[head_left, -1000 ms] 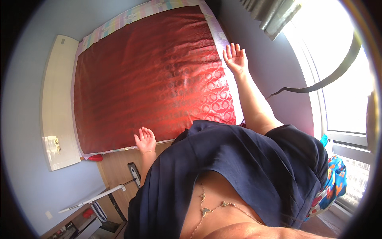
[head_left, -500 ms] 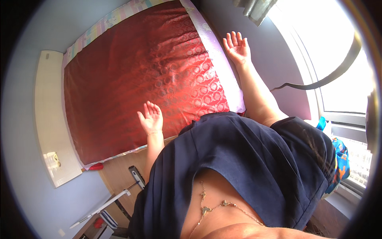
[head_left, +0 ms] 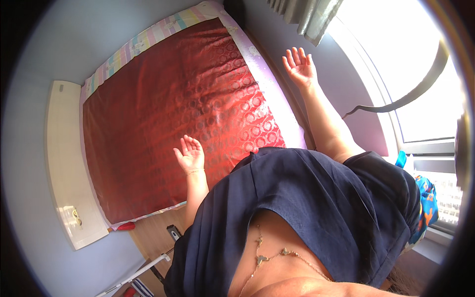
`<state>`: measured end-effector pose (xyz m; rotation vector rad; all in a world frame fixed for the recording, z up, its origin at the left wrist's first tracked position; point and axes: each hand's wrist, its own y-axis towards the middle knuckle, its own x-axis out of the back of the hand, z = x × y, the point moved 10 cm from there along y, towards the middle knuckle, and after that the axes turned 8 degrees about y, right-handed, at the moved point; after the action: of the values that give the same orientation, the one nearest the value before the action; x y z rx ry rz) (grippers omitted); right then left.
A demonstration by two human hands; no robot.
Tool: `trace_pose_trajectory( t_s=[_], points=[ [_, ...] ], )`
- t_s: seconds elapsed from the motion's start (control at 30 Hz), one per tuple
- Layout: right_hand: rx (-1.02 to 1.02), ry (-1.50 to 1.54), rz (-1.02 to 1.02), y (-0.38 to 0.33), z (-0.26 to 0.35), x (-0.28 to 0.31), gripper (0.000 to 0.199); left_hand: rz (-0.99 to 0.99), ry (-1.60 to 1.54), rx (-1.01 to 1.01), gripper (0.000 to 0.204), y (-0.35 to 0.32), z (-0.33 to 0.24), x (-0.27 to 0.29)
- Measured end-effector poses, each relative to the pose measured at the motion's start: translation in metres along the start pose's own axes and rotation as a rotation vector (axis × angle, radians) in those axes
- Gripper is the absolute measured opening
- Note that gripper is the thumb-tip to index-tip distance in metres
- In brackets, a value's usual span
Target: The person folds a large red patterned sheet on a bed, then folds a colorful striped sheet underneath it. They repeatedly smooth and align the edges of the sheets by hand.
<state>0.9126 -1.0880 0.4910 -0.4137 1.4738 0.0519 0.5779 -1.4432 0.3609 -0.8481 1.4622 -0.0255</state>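
My left hand [head_left: 190, 154] is held palm up with its fingers apart, and nothing lies in it. It shows in front of a dark red, shiny cloth [head_left: 143, 114] with round patterns, spread over a bed. A thin bracelet circles that wrist. Farther out, my right hand [head_left: 300, 68] is also palm up, fingers spread, with an empty palm. Behind it are the wall and the strip of floor by the bed's right side. Neither hand appears to grip anything; whether either touches the bed cannot be made out.
A pale headboard [head_left: 62, 148] stands left of the bed, with glasses [head_left: 76, 217] on it. The bed's pastel sheet [head_left: 148, 34] shows around the cloth. To the right are a bright window [head_left: 420, 59], a grey curtain [head_left: 316, 22] and a blue patterned fabric [head_left: 426, 203].
The bed and headboard sit slightly lower in view, and more of the far end shows. Both hands appear slightly lower and to the right, still open and empty.
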Motion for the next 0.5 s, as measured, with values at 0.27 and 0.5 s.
trace_pose_trajectory(
  t_s=[0.27, 0.5],
  points=[
    [-0.113, 0.074, -0.085, 0.067, -0.021, 0.051, 0.033, -0.056, 0.143, 0.058, 0.045, 0.020, 0.045, -0.034],
    [-0.119, 0.035, -0.273, 0.100, -0.084, 0.132, 0.038, -0.064, 0.309, 0.158, 0.046, 0.082, 0.066, -0.075]
  ],
)
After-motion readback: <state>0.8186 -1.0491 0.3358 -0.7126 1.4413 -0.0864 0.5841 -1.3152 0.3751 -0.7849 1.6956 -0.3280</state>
